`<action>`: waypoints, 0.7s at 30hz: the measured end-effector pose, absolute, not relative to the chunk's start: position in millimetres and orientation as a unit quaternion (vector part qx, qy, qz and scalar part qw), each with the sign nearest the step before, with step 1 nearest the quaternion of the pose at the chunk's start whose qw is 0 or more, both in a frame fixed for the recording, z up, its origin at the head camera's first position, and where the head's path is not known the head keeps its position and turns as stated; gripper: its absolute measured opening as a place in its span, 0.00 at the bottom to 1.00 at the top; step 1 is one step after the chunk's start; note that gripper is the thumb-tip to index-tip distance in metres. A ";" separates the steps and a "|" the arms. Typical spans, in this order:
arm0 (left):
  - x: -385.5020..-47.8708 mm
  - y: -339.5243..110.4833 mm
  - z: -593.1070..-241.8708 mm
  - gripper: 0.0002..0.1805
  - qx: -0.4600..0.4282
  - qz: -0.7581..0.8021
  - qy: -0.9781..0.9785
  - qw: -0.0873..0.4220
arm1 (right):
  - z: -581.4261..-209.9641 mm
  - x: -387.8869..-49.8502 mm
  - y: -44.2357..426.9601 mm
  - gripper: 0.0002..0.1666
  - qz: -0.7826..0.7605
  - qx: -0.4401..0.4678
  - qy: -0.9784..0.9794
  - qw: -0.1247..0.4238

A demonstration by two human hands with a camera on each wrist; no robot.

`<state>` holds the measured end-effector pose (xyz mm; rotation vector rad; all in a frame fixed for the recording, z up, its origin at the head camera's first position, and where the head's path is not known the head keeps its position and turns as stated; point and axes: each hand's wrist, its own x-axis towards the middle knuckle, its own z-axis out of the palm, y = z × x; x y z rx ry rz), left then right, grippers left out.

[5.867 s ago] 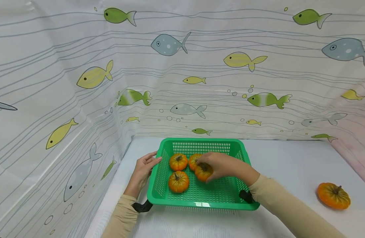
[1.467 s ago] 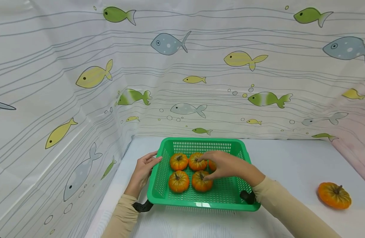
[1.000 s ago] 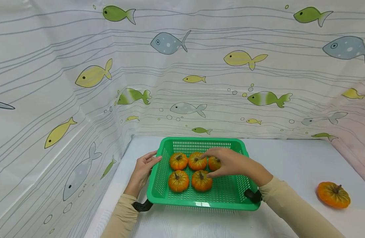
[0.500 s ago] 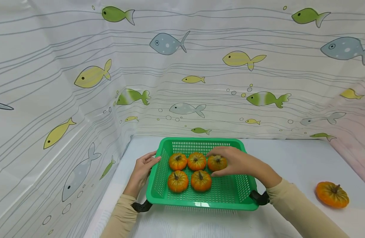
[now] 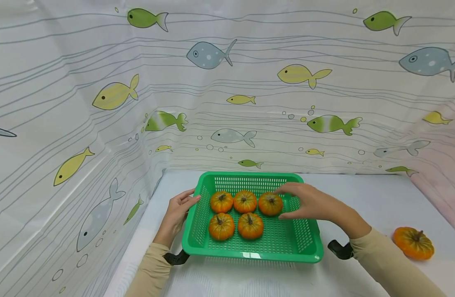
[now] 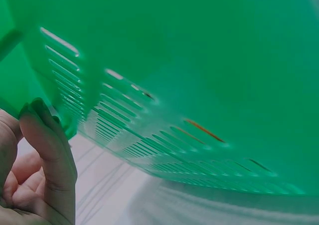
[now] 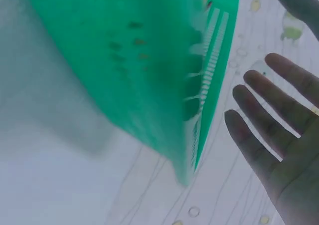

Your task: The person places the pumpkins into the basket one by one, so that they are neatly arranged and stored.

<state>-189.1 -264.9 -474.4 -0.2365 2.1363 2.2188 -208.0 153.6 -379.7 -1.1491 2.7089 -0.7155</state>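
A green plastic basket [image 5: 212,252] with slotted walls stands on the table and holds several small orange pumpkins [image 5: 251,226], three in a back row and two in front. My left hand [image 5: 178,211] grips the basket's left side by its rim; in the left wrist view, thumb and fingers [image 6: 47,140] meet at the green edge. Over the basket's right part, my right hand [image 5: 313,202] is spread with nothing in it, just right of the back-row right pumpkin [image 5: 270,203]. The right wrist view shows its fingers [image 7: 261,120] extended and apart.
Another orange pumpkin [image 5: 413,243] lies on the white table [image 5: 353,198] to the right, outside the basket, near my right sleeve [image 5: 394,264]. A fish-patterned curtain [image 5: 264,123] closes off the back and sides. Black wrist mounts [image 5: 340,249] sit at both cuffs.
Earlier my right hand held a pumpkin in the basket; that pumpkin now rests there among the others, with one more at back right. The right hand has drawn off rightward. The left hand stays.
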 end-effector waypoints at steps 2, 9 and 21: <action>-189.7 -265.1 -475.0 0.30 -0.075 0.718 0.691 0.027 | -381.6 -207.3 161.3 0.36 -0.231 -0.374 0.897 0.050; -188.8 -264.6 -474.8 0.29 -0.074 0.714 0.696 0.025 | -386.4 -203.3 189.5 0.38 -0.245 -0.345 0.905 0.048; -189.6 -264.5 -475.3 0.29 -0.074 0.716 0.694 0.023 | -394.5 -198.0 233.3 0.39 -0.236 -0.308 0.922 0.011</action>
